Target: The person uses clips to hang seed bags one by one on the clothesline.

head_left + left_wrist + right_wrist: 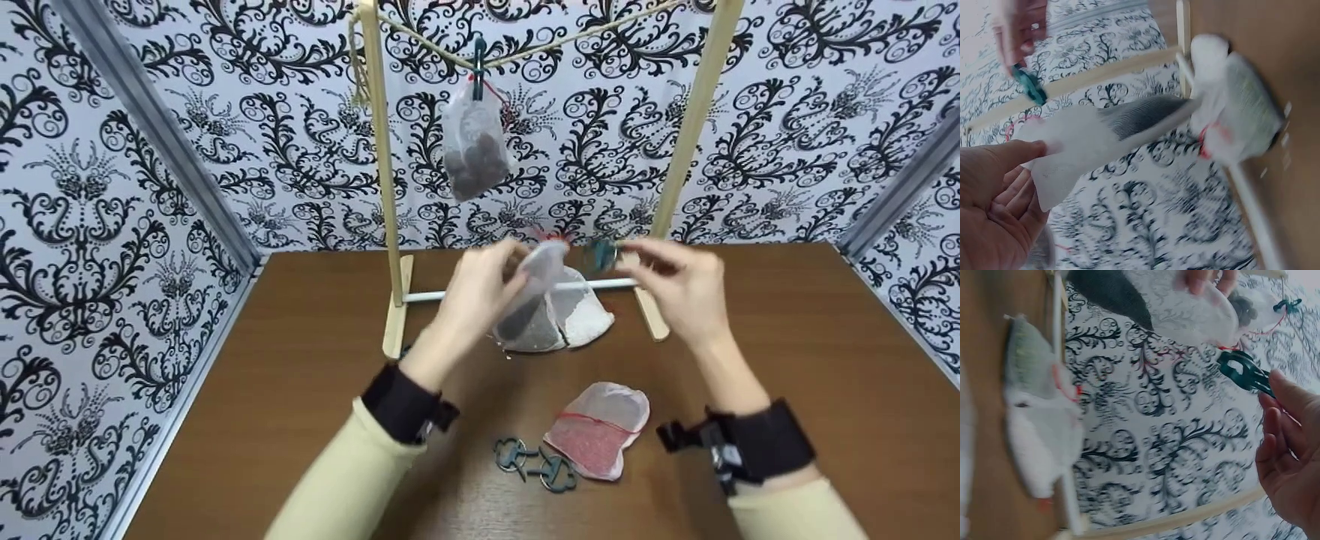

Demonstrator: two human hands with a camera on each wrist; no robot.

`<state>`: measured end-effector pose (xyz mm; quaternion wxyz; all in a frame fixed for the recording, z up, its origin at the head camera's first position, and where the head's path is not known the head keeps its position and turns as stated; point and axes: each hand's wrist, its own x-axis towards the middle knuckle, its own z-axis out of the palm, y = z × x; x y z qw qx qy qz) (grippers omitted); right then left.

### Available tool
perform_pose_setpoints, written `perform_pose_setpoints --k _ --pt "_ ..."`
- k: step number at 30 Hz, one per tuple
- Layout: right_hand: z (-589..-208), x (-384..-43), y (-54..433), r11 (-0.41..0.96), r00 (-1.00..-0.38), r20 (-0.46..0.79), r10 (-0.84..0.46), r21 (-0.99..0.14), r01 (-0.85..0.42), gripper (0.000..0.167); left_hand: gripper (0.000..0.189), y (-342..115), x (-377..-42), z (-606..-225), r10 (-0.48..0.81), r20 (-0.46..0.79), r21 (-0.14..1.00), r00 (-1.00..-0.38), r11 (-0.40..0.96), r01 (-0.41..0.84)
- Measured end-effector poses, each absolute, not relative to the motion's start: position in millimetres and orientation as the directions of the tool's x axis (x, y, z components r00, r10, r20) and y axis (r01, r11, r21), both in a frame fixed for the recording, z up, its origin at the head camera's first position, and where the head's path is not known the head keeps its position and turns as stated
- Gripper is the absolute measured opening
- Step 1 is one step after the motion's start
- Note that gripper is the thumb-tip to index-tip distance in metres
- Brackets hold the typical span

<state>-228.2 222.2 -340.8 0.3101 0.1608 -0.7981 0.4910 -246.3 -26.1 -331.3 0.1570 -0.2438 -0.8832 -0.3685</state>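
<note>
My left hand (480, 281) pinches the top of a white mesh drawstring bag (1081, 138), whose lower part holds something fine and black. In my right hand (679, 289) a dark green clip (1244, 371) is pinched between thumb and fingers, close to the bag's red-corded mouth. Both hands are in front of a rope (592, 34), from which a bag with brown lumps (476, 154) hangs by another green clip (478, 71). Under the hands, a bag with white contents (589, 322) and one with greenish contents (1024, 357) lie at the stand's white crossbar.
A wooden post (384, 165) and a second wooden post (694, 124) carry the rope. Nearer on the brown table (300, 435) lie a bag with pink contents (589, 446) and two green ring clips (514, 456). A patterned wall covering (82, 300) encloses the table.
</note>
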Motion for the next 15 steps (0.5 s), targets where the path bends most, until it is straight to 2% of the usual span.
perform_pose_setpoints --k 6,11,15 --pt "-290 -249 214 0.482 -0.675 0.736 0.057 -0.612 -0.627 0.018 0.012 -18 -264 -288 0.275 0.548 0.437 -0.790 0.712 0.550" --pt "-248 -263 205 0.522 -0.615 0.784 0.081 -0.559 -0.644 0.017 0.014 -12 -276 -253 0.241 0.552 0.332 -0.798 0.815 0.475" --pt "-217 -270 196 0.582 -0.539 0.839 0.069 -0.473 -0.662 0.021 0.018 -9 -283 -229 0.236 0.595 0.174 -0.768 0.895 0.410"
